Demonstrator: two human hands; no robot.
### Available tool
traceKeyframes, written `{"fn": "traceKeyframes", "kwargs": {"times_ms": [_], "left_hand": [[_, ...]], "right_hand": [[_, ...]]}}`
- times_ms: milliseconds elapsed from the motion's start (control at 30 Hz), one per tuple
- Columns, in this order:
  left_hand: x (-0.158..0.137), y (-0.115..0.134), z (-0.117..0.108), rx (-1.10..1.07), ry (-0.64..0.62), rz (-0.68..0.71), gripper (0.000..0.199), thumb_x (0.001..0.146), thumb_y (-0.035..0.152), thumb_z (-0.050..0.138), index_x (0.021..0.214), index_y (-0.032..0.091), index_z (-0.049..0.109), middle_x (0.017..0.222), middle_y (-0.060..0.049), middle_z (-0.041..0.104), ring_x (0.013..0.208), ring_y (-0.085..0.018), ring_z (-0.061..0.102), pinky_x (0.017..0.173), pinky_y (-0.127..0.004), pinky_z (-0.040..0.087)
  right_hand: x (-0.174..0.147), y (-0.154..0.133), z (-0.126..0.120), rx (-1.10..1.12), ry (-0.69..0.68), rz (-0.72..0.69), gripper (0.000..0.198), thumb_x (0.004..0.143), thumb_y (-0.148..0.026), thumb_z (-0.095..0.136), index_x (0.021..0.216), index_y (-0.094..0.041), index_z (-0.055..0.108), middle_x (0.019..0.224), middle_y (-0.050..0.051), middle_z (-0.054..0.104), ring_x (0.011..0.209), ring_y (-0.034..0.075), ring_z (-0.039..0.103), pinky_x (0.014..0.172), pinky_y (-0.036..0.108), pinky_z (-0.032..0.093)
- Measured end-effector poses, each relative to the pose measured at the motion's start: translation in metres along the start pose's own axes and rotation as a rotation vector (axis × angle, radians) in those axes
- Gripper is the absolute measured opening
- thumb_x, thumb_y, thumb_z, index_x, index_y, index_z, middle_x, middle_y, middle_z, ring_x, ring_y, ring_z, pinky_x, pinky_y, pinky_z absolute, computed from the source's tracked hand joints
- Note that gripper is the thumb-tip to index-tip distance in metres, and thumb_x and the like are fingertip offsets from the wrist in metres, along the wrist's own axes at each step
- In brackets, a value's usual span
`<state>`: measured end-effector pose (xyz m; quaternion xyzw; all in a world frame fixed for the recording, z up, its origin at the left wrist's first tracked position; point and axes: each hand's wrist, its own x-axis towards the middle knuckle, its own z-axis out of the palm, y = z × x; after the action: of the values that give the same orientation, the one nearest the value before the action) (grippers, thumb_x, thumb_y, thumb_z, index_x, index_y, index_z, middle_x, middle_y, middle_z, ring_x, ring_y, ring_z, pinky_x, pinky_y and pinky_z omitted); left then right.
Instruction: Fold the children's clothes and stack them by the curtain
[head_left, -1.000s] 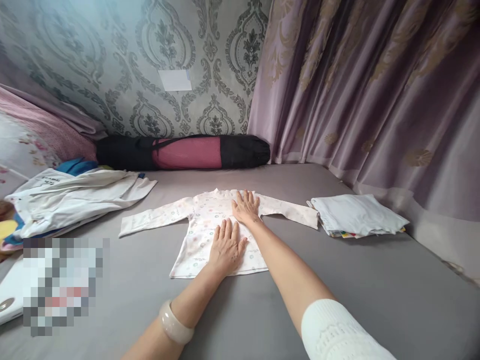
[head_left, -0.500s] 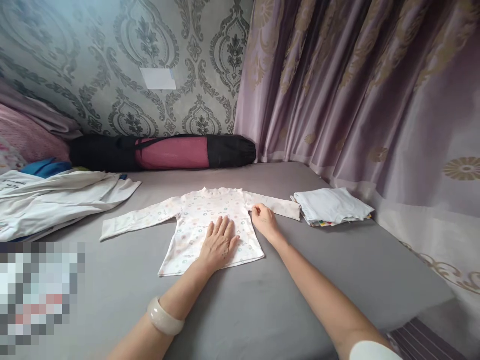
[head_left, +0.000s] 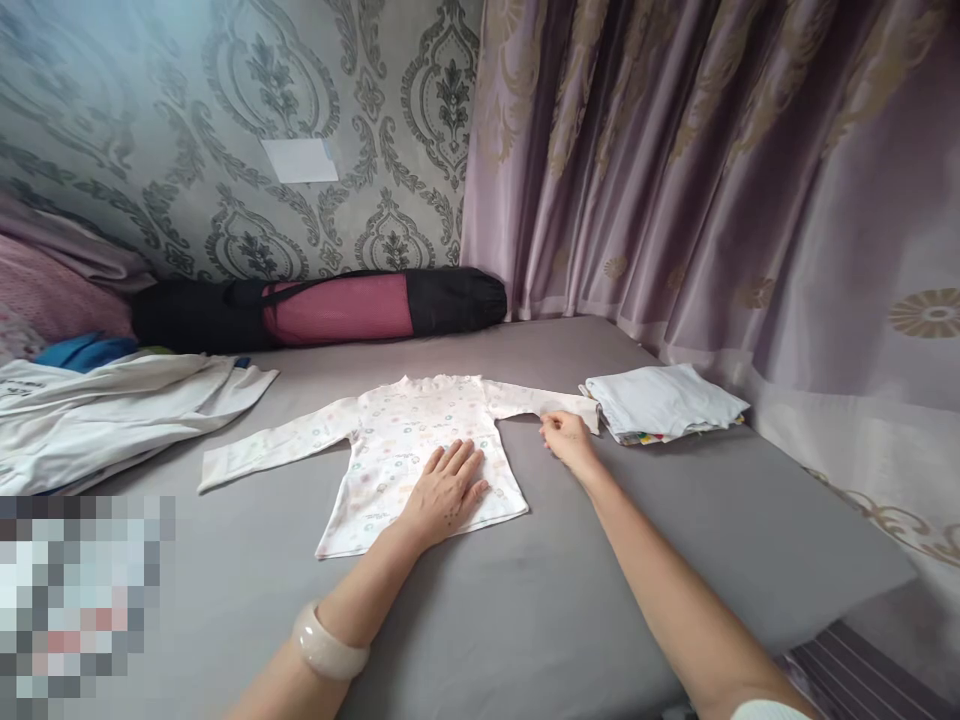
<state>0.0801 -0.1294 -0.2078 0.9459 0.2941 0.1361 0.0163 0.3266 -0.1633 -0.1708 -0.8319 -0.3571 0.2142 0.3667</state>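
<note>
A small white long-sleeved shirt (head_left: 390, 450) with a pale printed pattern lies spread flat on the grey bed sheet, its neckline facing away from me. My left hand (head_left: 448, 492), a pale bangle on its forearm, rests palm down on the lower right of the shirt's body with fingers stretched out. At the lower edge of the right-hand sleeve, not far from its cuff, my right hand (head_left: 568, 440) has its fingers closed in a pinch on the fabric. The fingertips are partly hidden.
Right of the cuff lies a stack of folded white clothes (head_left: 667, 402). Loose white garments (head_left: 135, 405) are heaped at the left. A long black and dark-pink bag (head_left: 337, 308) lies along the wall, and a purple curtain (head_left: 660, 180) hangs at the right.
My right hand has slid right along the sleeve, from near the armpit towards the cuff. My left hand has stayed flat on the shirt. The view has shifted slightly.
</note>
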Motion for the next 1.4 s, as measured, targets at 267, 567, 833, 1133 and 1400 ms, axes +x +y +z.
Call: {"fn": "traceKeyframes", "kwargs": {"times_ms": [267,567,833,1133,1400], "left_hand": [[-0.001,-0.003,0.002,-0.034,0.021,0.009,0.05,0.099,0.043,0.032,0.14,0.018,0.047,0.149,-0.011,0.044,0.14,-0.026,0.038,0.113,-0.047,0.033],[-0.002,-0.003,0.0,-0.044,-0.012,-0.006,0.051,0.1,0.043,0.03,0.141,0.018,0.047,0.151,-0.011,0.043,0.141,-0.026,0.035,0.115,-0.047,0.031],[-0.002,-0.003,0.0,-0.059,-0.017,-0.01,0.05,0.099,0.043,0.031,0.141,0.02,0.046,0.151,-0.01,0.042,0.142,-0.026,0.034,0.116,-0.046,0.03],[0.001,-0.001,-0.004,-0.084,-0.053,-0.025,0.049,0.099,0.042,0.032,0.141,0.019,0.046,0.151,-0.01,0.042,0.141,-0.026,0.035,0.115,-0.047,0.03],[0.017,-0.013,-0.008,-0.187,-0.186,-0.06,0.062,0.094,0.056,0.039,0.146,0.023,0.04,0.157,-0.012,0.029,0.146,-0.031,0.021,0.116,-0.055,0.023]], "right_hand": [[-0.006,0.008,-0.046,-0.442,0.407,0.091,0.034,0.095,-0.028,0.038,0.112,-0.022,0.068,0.103,0.011,0.07,0.095,0.024,0.065,0.077,0.031,0.045],[-0.009,0.026,-0.036,-0.471,0.337,-0.022,0.036,0.093,-0.023,0.044,0.126,-0.021,0.058,0.102,0.012,0.067,0.089,0.023,0.064,0.072,0.031,0.043],[-0.006,0.032,-0.033,-0.448,0.297,-0.086,0.029,0.09,-0.024,0.048,0.113,-0.023,0.065,0.101,0.009,0.068,0.089,0.021,0.062,0.072,0.029,0.04],[0.009,0.023,-0.028,-0.342,0.389,-0.248,0.026,0.087,-0.031,0.052,0.097,-0.019,0.072,0.104,0.01,0.068,0.097,0.023,0.061,0.09,0.034,0.043],[0.047,-0.03,-0.016,0.208,0.589,-0.141,0.037,0.071,-0.026,0.057,0.105,-0.012,0.065,0.105,0.013,0.068,0.085,0.02,0.064,0.084,0.031,0.049]]}}
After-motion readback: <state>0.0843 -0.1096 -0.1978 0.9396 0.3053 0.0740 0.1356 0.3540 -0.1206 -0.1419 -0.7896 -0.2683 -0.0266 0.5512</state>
